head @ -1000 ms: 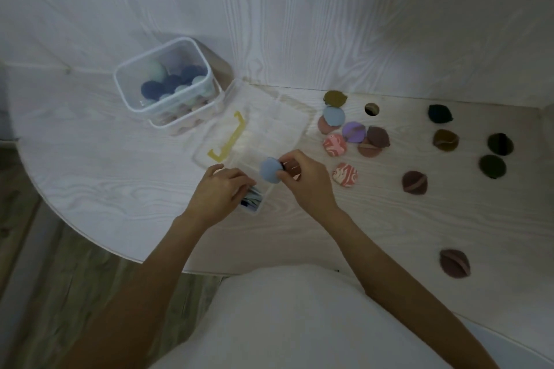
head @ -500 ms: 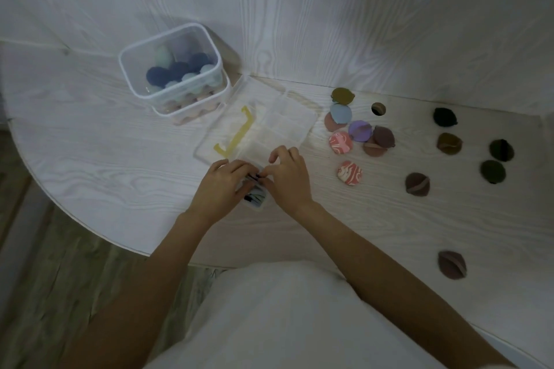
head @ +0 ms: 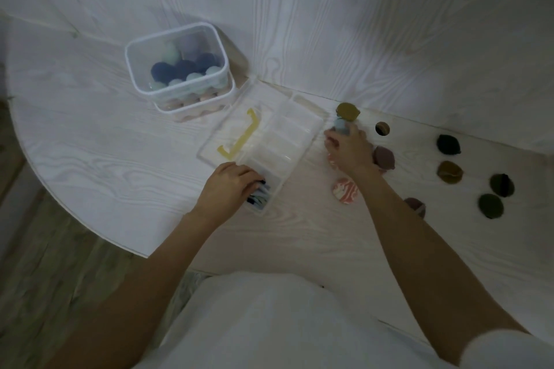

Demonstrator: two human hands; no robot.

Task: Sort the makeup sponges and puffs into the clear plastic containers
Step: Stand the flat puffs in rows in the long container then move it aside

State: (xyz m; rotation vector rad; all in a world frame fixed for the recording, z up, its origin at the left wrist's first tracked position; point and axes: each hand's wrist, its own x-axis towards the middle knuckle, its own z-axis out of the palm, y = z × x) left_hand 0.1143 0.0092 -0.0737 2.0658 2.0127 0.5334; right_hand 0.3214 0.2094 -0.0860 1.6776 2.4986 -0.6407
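While our right hand (head: 347,148) curls its grip round a pale blue puff (head: 341,126), pinching it just right of the divided clear case (head: 284,141), our left hand (head: 227,189) rests with bent fingers on the case's nearest compartment, pressing on the dark and blue puffs (head: 259,199) stacked on edge there; we cannot tell if it grasps any. That puff is a small, soft round disc, with an olive puff (head: 347,111) just behind it. Right of the case lie a pink marbled puff (head: 345,190), a mauve puff (head: 383,157) and, well apart, several dark green and brown ones. Left of and behind the case stands the clear tub (head: 177,60) of blue, mint and lilac sponges. Half a second ago both hands met at the near compartment; now the right has gone out to the loose cluster on the worktop (head: 105,159).
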